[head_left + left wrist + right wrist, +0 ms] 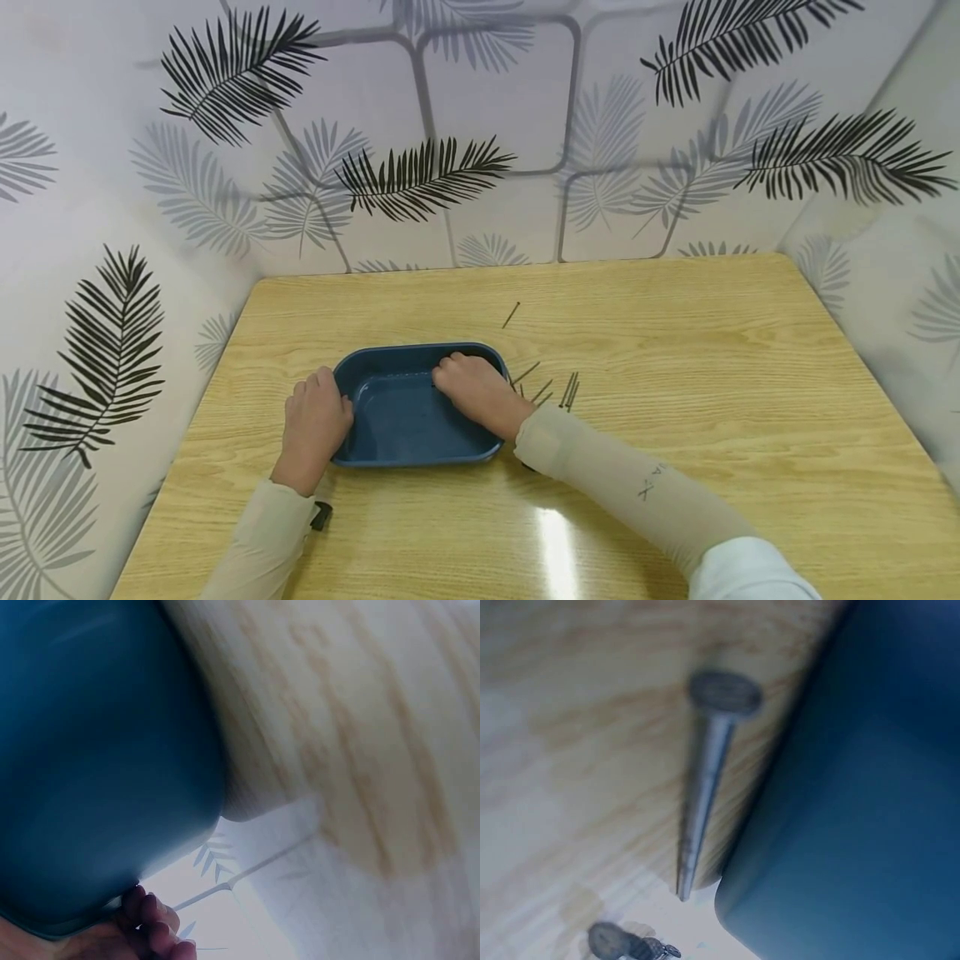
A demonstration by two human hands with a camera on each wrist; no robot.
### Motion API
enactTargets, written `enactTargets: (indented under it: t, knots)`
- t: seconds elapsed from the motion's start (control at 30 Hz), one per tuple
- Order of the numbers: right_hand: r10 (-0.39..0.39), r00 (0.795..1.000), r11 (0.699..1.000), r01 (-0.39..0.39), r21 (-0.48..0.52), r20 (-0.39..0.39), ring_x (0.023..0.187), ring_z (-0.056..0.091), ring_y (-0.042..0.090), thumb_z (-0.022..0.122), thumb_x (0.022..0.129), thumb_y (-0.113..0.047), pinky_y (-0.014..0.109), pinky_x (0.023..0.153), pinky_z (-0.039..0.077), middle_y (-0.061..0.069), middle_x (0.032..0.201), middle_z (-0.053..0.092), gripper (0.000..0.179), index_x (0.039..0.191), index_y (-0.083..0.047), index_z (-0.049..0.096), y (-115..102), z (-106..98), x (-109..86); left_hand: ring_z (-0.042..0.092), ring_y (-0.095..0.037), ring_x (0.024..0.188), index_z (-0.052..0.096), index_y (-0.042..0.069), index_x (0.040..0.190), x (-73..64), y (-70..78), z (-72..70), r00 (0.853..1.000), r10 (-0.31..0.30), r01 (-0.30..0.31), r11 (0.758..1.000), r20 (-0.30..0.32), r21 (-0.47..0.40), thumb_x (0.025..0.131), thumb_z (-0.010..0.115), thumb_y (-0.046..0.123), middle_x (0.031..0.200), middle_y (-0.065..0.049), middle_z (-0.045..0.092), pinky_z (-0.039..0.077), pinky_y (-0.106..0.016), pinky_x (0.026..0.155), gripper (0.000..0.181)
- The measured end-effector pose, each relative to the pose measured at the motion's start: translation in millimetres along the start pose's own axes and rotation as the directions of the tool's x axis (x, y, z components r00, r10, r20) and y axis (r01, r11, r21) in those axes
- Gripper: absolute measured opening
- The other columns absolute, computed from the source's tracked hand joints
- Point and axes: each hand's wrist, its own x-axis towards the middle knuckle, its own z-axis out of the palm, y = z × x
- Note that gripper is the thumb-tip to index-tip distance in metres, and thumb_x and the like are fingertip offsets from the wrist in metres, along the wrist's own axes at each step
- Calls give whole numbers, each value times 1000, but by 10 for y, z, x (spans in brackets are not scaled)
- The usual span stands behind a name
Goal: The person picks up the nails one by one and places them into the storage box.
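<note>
Nails point(567, 390) of bare grey metal, each with a straight, slim shank, lie on the worktop point(697, 358); the right wrist view shows one close up, with a flat, round head, beside the blue wall of the tray. At least five gather just off the tray's right end, some partly hidden by the arm, so an exact count cannot be told, and a single nail point(512, 315) lies apart toward the far edge. The one tray point(412, 425) is smooth, dark blue and rectangular with rounded corners, set left of centre on the pale yellow, wood-grained worktop. Two hands are on it: the left hand point(317, 417) is clamped round its left end, while the right hand point(474, 387) reaches over the right end, fingers bent inside; whether they pinch anything cannot be told. Two beige sleeves point(600, 471) cover the forearms, and leaf-patterned covering point(495, 100) lines the walls.
</note>
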Motion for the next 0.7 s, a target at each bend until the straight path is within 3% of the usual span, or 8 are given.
enactTargets:
  t: [0.27, 0.5, 0.7]
  knots:
    - [8, 1000, 1000, -8, 21, -12, 83, 57, 15, 53, 95, -12, 27, 70, 48, 0, 91, 64, 15, 98, -14, 68, 7, -9, 4, 48, -36, 72, 43, -4, 86, 1, 16, -11, 1000, -1, 1, 1000, 5, -6, 84, 59, 10, 76, -18, 47, 36, -46, 61, 21]
    - [-40, 991, 997, 48, 67, -125, 82, 57, 13, 54, 94, -18, 23, 71, 46, -1, 91, 63, 13, 97, -13, 66, 35, -72, -14, 47, -36, 71, 43, -4, 87, -1, 10, -3, 1000, -1, 1, 1000, -4, -7, 84, 60, 10, 77, -18, 47, 36, -46, 62, 22]
    - [-72, 964, 966, 131, 222, -254, 85, 58, 11, 61, 89, -15, 23, 73, 46, -1, 91, 63, 10, 97, -12, 67, 152, -256, -171, 47, -35, 69, 43, -4, 85, -1, 16, -5, 1000, -1, 1, 1000, -5, -6, 83, 59, 9, 75, -17, 47, 36, -45, 60, 21]
